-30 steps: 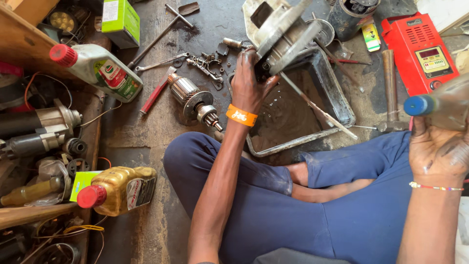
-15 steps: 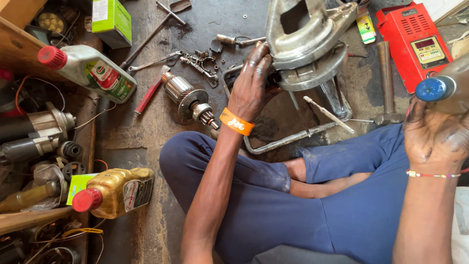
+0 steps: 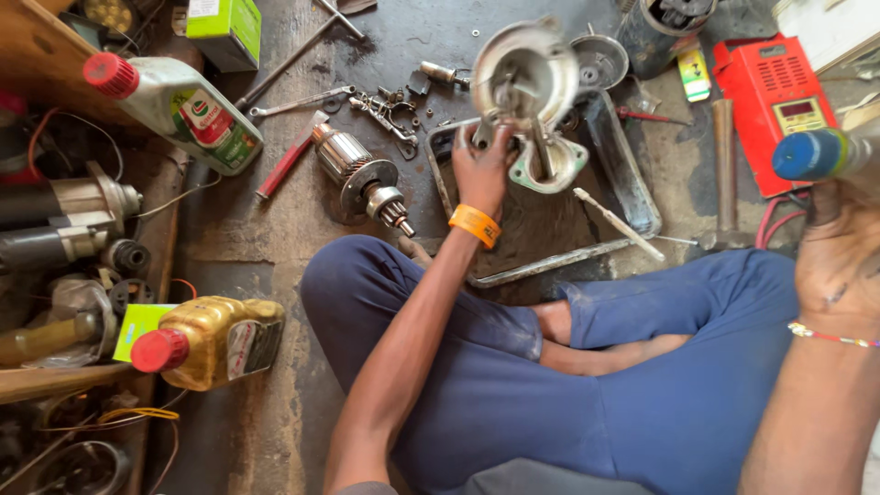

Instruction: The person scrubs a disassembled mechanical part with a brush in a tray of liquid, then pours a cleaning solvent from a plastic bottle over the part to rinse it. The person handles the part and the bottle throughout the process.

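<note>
My left hand [image 3: 483,167], with an orange wristband, grips a grey metal motor housing [image 3: 527,82] by its lower edge and holds it over a black metal tray [image 3: 632,197]. The housing's round open end faces the camera. My right hand [image 3: 839,243] is raised at the right edge and holds a clear plastic bottle with a blue cap [image 3: 811,154], lying roughly level with the cap pointing left. A thin stick [image 3: 619,223] lies across the tray's near corner. I sit cross-legged in blue trousers.
A motor armature [image 3: 362,179], a wrench [image 3: 302,101], a red-handled tool [image 3: 284,163] and small parts lie on the floor. Two oil bottles [image 3: 179,105] [image 3: 206,341] lie at left beside old motors. A red charger box [image 3: 779,101] and a hammer [image 3: 724,174] are at right.
My left hand has turned the housing so its round opening faces up, and moved it lower and farther out over the tray. The right hand with the bottle has stayed raised.
</note>
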